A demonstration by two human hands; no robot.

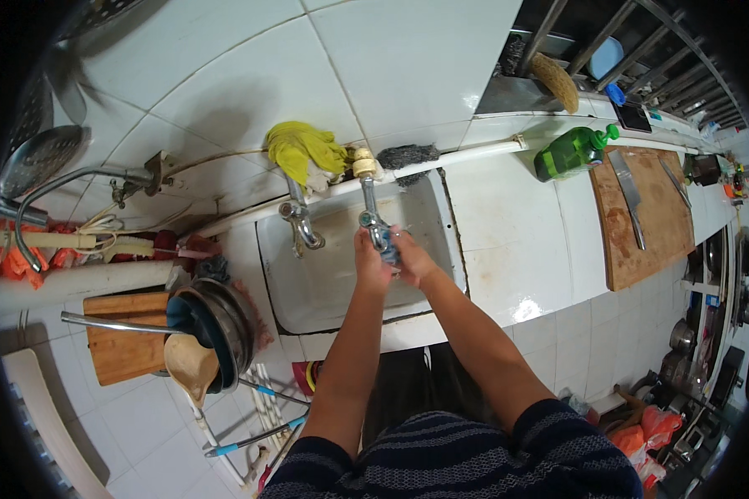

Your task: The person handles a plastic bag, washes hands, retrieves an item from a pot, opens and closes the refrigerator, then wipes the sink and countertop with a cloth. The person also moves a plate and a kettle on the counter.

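Both hands are together under the spout of the right-hand chrome tap (372,219), above the white ceramic sink (312,293). A small blue object (389,248) is held between them; fingers and tap cover much of it, and I cannot tell what it is. My left hand (369,257) grips it from the left, close against the tap. From the other side my right hand (414,256) closes around it. A second chrome tap (299,223) stands left of my hands.
A yellow-green cloth (303,150) and a steel-wool scourer (409,155) sit behind the taps. Rightward are a green bottle (571,155) and a wooden cutting board (655,218) bearing a cleaver (626,190) and a smaller knife (675,181). Stacked basins (225,330) stand left.
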